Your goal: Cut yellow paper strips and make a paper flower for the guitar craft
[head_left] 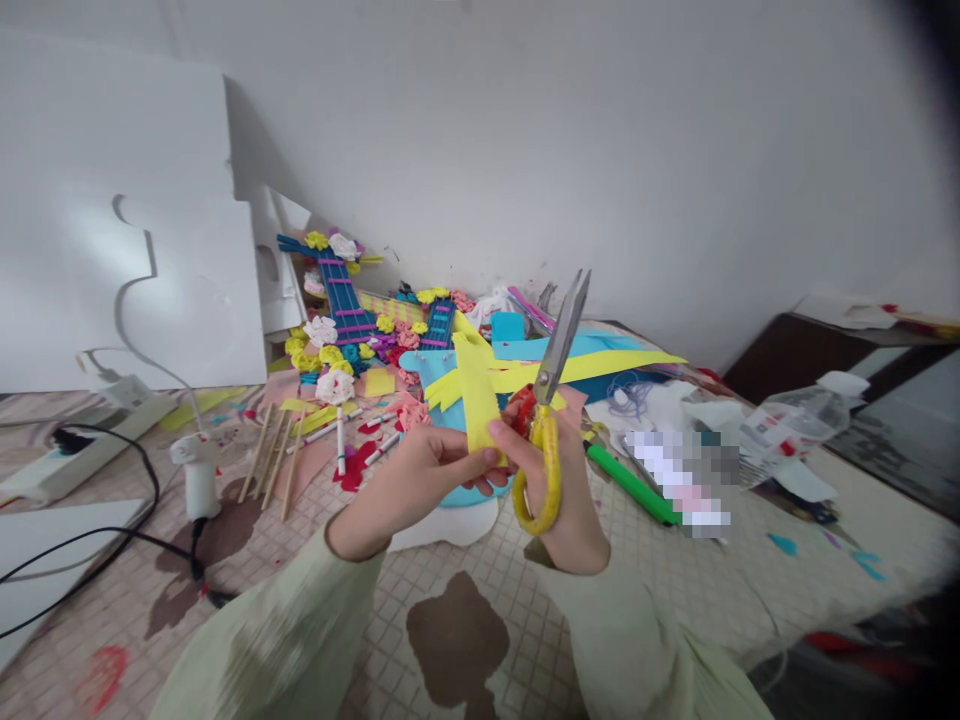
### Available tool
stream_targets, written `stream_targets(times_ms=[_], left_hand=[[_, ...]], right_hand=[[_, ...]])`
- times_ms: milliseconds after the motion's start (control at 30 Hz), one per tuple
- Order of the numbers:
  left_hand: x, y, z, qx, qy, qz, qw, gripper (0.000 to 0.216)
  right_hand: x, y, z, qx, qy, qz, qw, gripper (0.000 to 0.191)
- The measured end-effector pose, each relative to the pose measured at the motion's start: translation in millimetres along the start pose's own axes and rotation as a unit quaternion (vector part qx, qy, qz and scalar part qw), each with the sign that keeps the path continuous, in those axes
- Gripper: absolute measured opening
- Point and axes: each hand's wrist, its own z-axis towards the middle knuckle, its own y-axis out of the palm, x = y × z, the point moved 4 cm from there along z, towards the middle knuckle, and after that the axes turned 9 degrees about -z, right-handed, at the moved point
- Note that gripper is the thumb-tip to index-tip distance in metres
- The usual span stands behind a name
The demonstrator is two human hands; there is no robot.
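Observation:
A yellow crepe-like paper strip [475,385] stands upright between my hands. The fingers of my left hand [420,480] pinch its lower end. My right hand [566,500] has the scissors [562,345] hooked on it, yellow handle loops round the hand and blades pointing up, nearly closed. Its thumb also presses on the strip's lower edge. Behind the strip, more long yellow strips [607,366] lie across light blue sheets [589,343]. Under my hands is a light blue cut-out piece [454,495] on a white one [454,528], partly hidden.
To the left are wooden sticks [289,468], markers [340,440], a white glue gun [199,475] with its cable and a power strip [120,425]. Decorated blue guitar shapes [345,300] lean by the wall. A green cutter [631,484] and plastic bottle [806,420] lie right.

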Motion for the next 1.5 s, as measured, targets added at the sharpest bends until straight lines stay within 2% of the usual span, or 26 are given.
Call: stream_targets(times_ms=[100, 200, 333, 433, 567, 700, 900, 1033, 1100, 1200, 1300, 1400, 1500], left_hand=[[2.3, -4.2, -1.5, 0.016, 0.009, 0.012, 1.0, 0.026], [7.1, -11.8, -4.4, 0.057, 0.022, 0.023, 0.998, 0.027], [14.2, -20.7, -8.4, 0.11, 0.038, -0.034, 0.993, 0.024], [18.7, -24.6, -10.2, 0.134, 0.069, -0.068, 0.986, 0.021], [21.2, -27.4, -11.5, 0.153, 0.085, -0.047, 0.983, 0.019], [24.0, -28.1, -11.8, 0.161, 0.094, -0.015, 0.982, 0.021], [29.0, -27.5, -12.1, 0.179, 0.104, 0.034, 0.978, 0.022], [27.5, -25.0, -13.0, 0.176, 0.106, 0.057, 0.977, 0.022], [23.1, -20.3, -11.8, 0.138, 0.088, 0.06, 0.985, 0.025], [13.5, -9.5, -8.6, 0.05, 0.045, 0.054, 0.996, 0.026], [6.0, 0.2, -5.7, -0.018, 0.018, 0.028, 0.999, 0.023], [3.1, 4.2, -3.6, -0.043, 0.008, 0.005, 0.999, 0.021], [4.5, 2.3, -3.1, -0.031, 0.005, 0.011, 0.999, 0.028]], right_hand=[[5.6, -3.4, 0.8, 0.013, -0.004, 0.022, 1.0, 0.022], [17.6, -5.0, -2.6, -0.009, 0.019, 0.055, 0.998, 0.025], [35.4, -1.7, -20.2, -0.073, 0.068, 0.052, 0.994, 0.028], [46.2, 6.5, -39.6, -0.153, 0.102, 0.018, 0.983, 0.028], [54.5, 17.1, -59.7, -0.237, 0.116, 0.017, 0.964, 0.03], [57.1, 18.2, -67.0, -0.266, 0.125, 0.038, 0.955, 0.033], [61.1, 13.2, -67.5, -0.258, 0.115, 0.022, 0.959, 0.033], [60.2, 9.9, -61.1, -0.207, 0.097, 0.036, 0.973, 0.029], [56.4, 6.9, -53.3, -0.169, 0.072, 0.074, 0.98, 0.026], [48.0, 0.4, -37.4, -0.105, 0.026, 0.123, 0.986, 0.023], [37.2, -4.7, -22.4, -0.07, -0.003, 0.116, 0.991, 0.019], [23.1, -6.6, -11.4, -0.073, -0.019, 0.091, 0.993, 0.016], [10.6, -8.5, -2.9, -0.065, -0.024, 0.024, 0.997, 0.017]])
